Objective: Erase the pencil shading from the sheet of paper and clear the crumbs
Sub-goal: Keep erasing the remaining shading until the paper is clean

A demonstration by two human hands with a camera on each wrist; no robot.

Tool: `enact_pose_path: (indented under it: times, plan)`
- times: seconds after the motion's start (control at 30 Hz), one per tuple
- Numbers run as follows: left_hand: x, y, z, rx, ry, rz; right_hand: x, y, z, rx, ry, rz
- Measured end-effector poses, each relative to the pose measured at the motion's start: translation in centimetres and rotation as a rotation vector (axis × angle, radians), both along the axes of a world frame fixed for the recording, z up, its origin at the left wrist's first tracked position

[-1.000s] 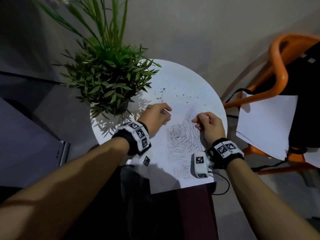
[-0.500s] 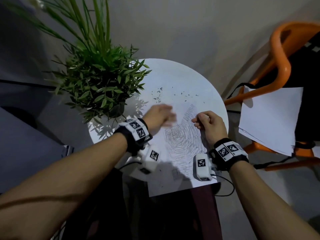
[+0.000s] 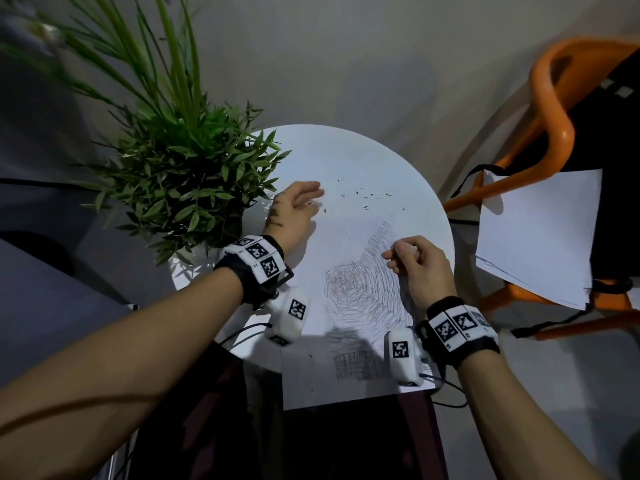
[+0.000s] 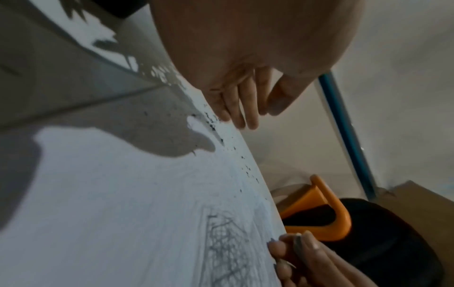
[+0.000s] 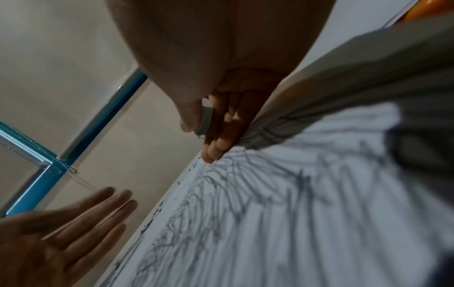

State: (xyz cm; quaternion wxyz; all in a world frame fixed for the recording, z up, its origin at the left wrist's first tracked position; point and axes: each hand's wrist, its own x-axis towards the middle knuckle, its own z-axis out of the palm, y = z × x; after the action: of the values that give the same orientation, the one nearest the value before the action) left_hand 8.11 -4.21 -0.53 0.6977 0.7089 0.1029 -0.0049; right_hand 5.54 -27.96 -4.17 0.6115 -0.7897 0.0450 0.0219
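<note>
Left hand (image 3: 294, 209) fingers flat, now swept up-frame from the shading (image 3: 363, 289) to the crumbs (image 3: 363, 199) at upper centre. Right hand (image 3: 415, 265) pinches eraser (image 5: 206, 118) on paper (image 3: 339, 244), mid-right. Shading mostly remains; crumb clearing underway, likely.

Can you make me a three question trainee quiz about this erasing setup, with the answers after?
1. True or false: the left hand is gripping the eraser.
2. Which hand pinches the eraser?
   A. left
   B. right hand
   C. neither
3. Fill in: the crumbs lie on the round white ____ beyond the far end of the sheet of paper.

Key
1. False. Its fingers are straight, beside the crumbs.
2. B. The right wrist view shows it between thumb and fingers.
3. table. Pencil shading is left on the sheet.
</note>
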Motion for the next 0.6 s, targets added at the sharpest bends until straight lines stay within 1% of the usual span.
enact_pose_path:
  times: [0.03,0.07,0.1,0.17,0.2,0.23,0.27,0.3,0.37,0.43,0.5,0.57,0.6]
  plan:
    - [-0.4,0.1,0.1,0.016,-0.027,-0.036,-0.3,-0.1,0.0,0.000,0.003,-0.015]
    - [-1.1,0.2,0.3,0.004,-0.006,-0.089,-0.7,-0.1,-0.1,0.008,0.006,-0.031]
    - [-1.9,0.2,0.3,-0.026,0.050,-0.159,-1.0,0.0,-0.1,0.019,0.008,-0.047]
    - [-3.3,0.3,0.5,-0.092,0.271,-0.359,-1.7,0.0,-0.2,0.045,0.005,-0.085]
    - [-3.7,0.5,0.3,-0.091,0.375,-0.443,-1.9,0.1,-0.2,0.057,0.002,-0.106]
    - [-3.7,0.4,0.2,-0.093,0.428,-0.472,-2.1,0.1,-0.2,0.061,0.000,-0.123]
    - [-3.4,0.3,0.0,-0.111,0.418,-0.423,-2.2,0.1,-0.2,0.058,-0.001,-0.135]
    - [-2.7,0.1,-0.3,-0.136,0.355,-0.316,-2.3,0.1,-0.2,0.052,-0.001,-0.143]
    - [-1.2,-0.2,-0.6,-0.094,0.150,-0.094,-2.5,0.2,-0.1,0.054,-0.001,-0.158]
    - [-0.2,-0.4,0.1,-0.018,0.000,0.016,-2.8,0.1,0.1,0.064,0.003,-0.172]
    - [0.0,-0.4,0.4,-0.015,-0.051,0.037,-2.9,0.0,0.4,0.068,0.006,-0.179]
    - [-0.9,-0.3,0.3,-0.099,0.033,-0.034,-3.1,-0.1,0.6,0.071,0.011,-0.188]
    - [-1.5,-0.3,0.3,-0.136,0.123,-0.129,-3.1,-0.2,0.6,0.077,0.011,-0.192]
